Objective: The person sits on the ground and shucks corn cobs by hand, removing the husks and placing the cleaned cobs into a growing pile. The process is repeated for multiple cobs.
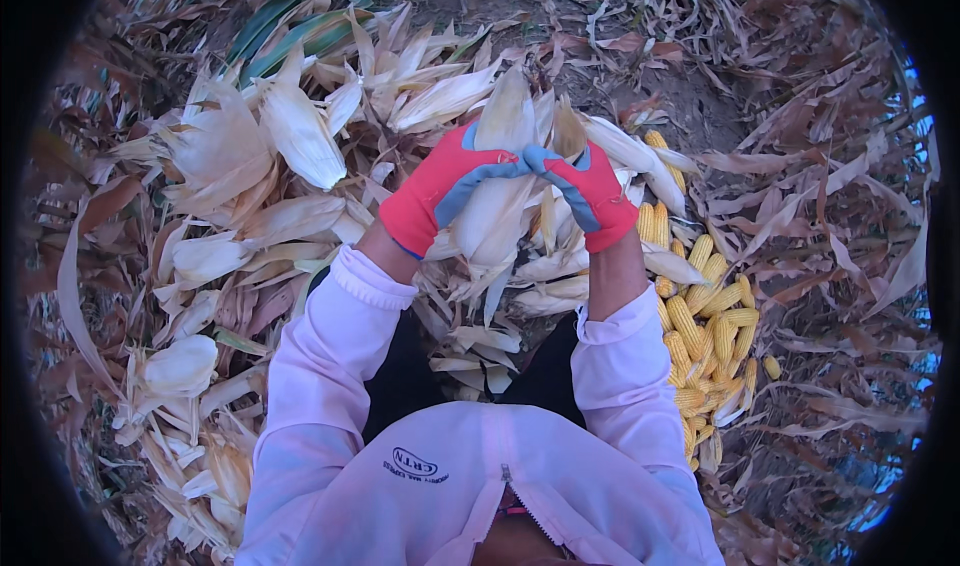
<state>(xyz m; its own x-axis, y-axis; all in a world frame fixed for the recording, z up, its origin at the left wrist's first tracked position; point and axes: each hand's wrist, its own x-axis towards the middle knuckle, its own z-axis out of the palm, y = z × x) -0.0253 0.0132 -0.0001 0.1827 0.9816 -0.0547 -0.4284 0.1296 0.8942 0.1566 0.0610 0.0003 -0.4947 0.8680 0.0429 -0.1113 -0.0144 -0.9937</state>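
Note:
In front of my body, both hands meet over an ear of corn in its pale husk point(494, 224). My left hand point(450, 184), in a red and grey-blue work glove, is closed round the ear from the left. My right hand point(588, 194), gloved alike, is closed at the ear's right side, its thumb touching the left one and pressing on the husk. The fingers behind the ear are hidden. The husk's tip points away from me above the hands, and its broad lower part hangs below them.
A pile of bare yellow corn cobs point(708, 316) lies beside my right forearm. Unhusked ears and loose husks point(300, 131) spread to the left and ahead. Dry leaves and stalks point(820, 266) cover the ground at the right. Bare soil point(640, 81) shows at the far side.

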